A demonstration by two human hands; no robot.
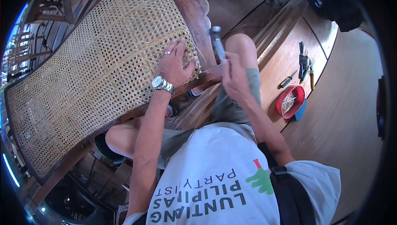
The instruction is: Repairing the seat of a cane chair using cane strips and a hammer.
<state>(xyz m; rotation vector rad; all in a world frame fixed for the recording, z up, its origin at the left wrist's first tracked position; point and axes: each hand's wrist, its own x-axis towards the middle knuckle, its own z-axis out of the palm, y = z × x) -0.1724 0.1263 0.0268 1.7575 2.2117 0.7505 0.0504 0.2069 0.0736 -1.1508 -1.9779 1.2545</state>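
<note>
Cane webbing [103, 55] spans a wooden frame [194, 12]; left hand [175, 69] rests palm-down on it, near the edge; right hand [235, 76], apart, is clamped round a hammer [217, 42].

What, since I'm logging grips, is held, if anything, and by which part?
The right hand grips a hammer by its handle; the left hand rests on woven cane.

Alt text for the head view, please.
A bare right hand grips a hammer beside a woven cane panel, while the left hand rests on the cane near its edge. Hand tools and a red container sit on a wooden surface to the right.
</note>
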